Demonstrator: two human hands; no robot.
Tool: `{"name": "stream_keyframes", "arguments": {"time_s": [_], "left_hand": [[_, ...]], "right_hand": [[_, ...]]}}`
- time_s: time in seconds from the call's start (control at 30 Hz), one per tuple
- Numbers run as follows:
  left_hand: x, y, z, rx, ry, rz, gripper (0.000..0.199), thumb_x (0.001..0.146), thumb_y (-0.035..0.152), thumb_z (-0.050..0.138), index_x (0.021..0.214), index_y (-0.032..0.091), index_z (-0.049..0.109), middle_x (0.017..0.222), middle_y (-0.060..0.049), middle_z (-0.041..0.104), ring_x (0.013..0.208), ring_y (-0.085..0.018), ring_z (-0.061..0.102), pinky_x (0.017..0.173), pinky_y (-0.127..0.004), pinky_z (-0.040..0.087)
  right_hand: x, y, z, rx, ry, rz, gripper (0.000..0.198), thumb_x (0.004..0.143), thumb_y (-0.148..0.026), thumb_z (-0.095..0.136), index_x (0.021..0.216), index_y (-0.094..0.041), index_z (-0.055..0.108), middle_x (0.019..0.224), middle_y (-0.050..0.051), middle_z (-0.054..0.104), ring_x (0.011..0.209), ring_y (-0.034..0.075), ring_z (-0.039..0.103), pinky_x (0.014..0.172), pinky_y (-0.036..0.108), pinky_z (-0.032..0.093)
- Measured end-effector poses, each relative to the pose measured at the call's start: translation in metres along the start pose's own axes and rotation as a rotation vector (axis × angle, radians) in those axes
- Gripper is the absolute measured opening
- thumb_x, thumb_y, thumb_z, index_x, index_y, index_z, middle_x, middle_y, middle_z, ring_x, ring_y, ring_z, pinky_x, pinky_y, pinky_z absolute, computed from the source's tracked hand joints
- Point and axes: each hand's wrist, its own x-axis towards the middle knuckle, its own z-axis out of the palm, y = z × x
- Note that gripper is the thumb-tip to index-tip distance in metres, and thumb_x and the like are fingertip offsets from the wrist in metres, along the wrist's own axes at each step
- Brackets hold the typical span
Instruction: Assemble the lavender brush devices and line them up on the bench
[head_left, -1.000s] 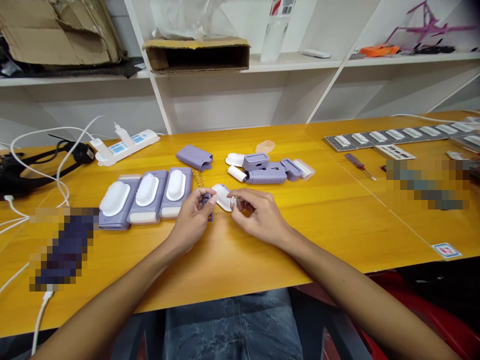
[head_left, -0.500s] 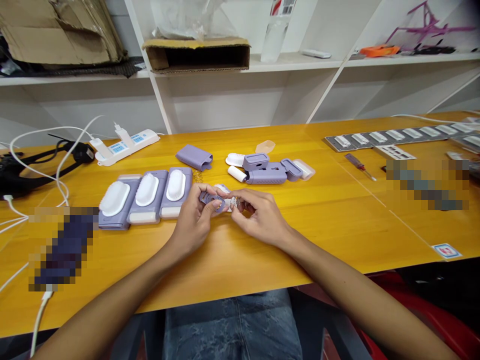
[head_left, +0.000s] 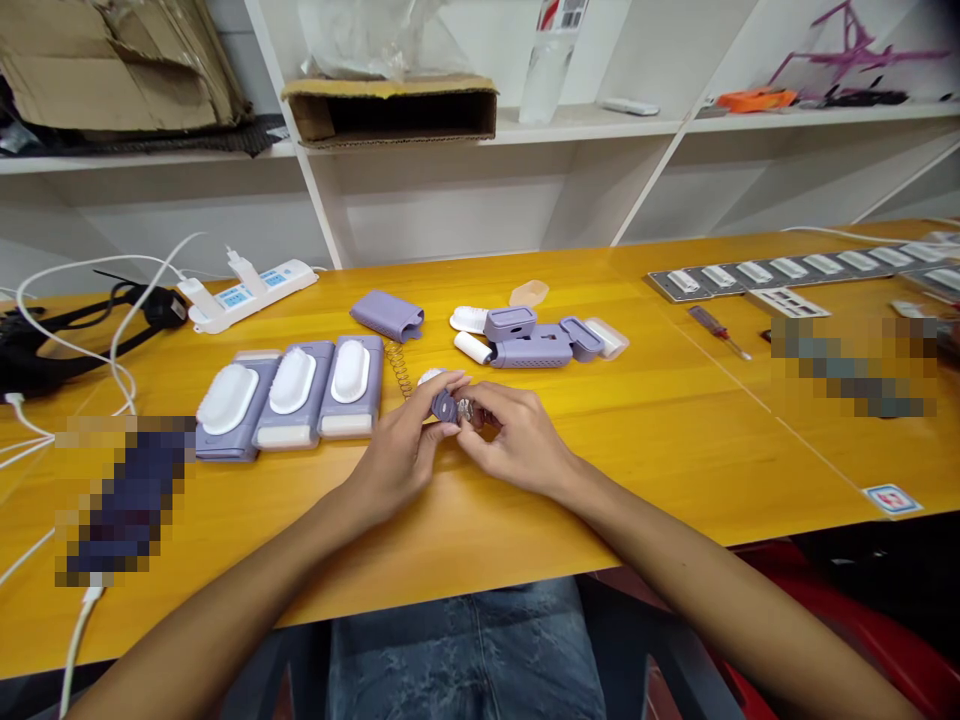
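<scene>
My left hand [head_left: 405,440] pinches a small purple plastic part [head_left: 444,405] between thumb and fingers. Close against it, my right hand [head_left: 517,435] grips a small shiny coiled piece, which looks like a metal spring [head_left: 466,408]; the fingers partly cover it. A white piece [head_left: 431,376] shows just behind my left fingers. Beyond it a thin coil spring [head_left: 398,368] lies on the table. To the left stand three purple cases with white bristled brush heads [head_left: 292,380]. Past my hands are an open purple housing [head_left: 532,347] and a purple sleeve [head_left: 388,315].
The wooden table [head_left: 675,450] runs along white shelves. At the left are a power strip [head_left: 255,293], white cables and a blurred dark object [head_left: 131,500]. On the right lie a screwdriver [head_left: 718,331] and a long grey strip with white blocks [head_left: 757,273].
My left hand has turned the purple part, which now shows a smaller, darker face toward the right hand. Both hands stay close together; more of the loose spring on the table is visible.
</scene>
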Motion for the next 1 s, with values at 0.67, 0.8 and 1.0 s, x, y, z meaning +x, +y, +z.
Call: {"name": "stream_keyframes", "arguments": {"time_s": [0.67,0.8,1.0], "left_hand": [[-0.001,-0.010,-0.001,-0.094,0.120,-0.107,0.041,0.101,0.023,0.072,0.142,0.022,0.068,0.116,-0.009,0.081,0.094,-0.020,0.079,0.093,-0.035,0.063],[0.003,-0.005,-0.004,-0.122,0.090,-0.109,0.022,0.097,0.027,0.078,0.117,0.020,0.073,0.113,-0.009,0.076,0.093,-0.019,0.075,0.086,-0.031,0.062],[0.004,-0.001,0.003,-0.308,0.091,-0.231,0.028,0.094,0.033,0.084,0.113,0.021,0.067,0.117,-0.008,0.071,0.097,-0.019,0.077,0.089,-0.032,0.064]], "right_hand": [[-0.003,0.001,0.002,-0.046,0.051,-0.001,0.020,0.089,-0.022,0.068,0.109,-0.019,0.070,0.086,0.005,0.077,0.067,0.018,0.066,0.067,0.029,0.050],[-0.003,0.001,0.002,-0.041,0.027,-0.017,0.020,0.095,-0.032,0.071,0.110,-0.019,0.071,0.087,0.006,0.077,0.069,0.019,0.067,0.067,0.030,0.050],[-0.004,0.001,0.002,-0.079,-0.001,-0.041,0.025,0.090,-0.023,0.067,0.114,-0.018,0.072,0.089,0.008,0.077,0.072,0.022,0.068,0.069,0.032,0.050]]}}
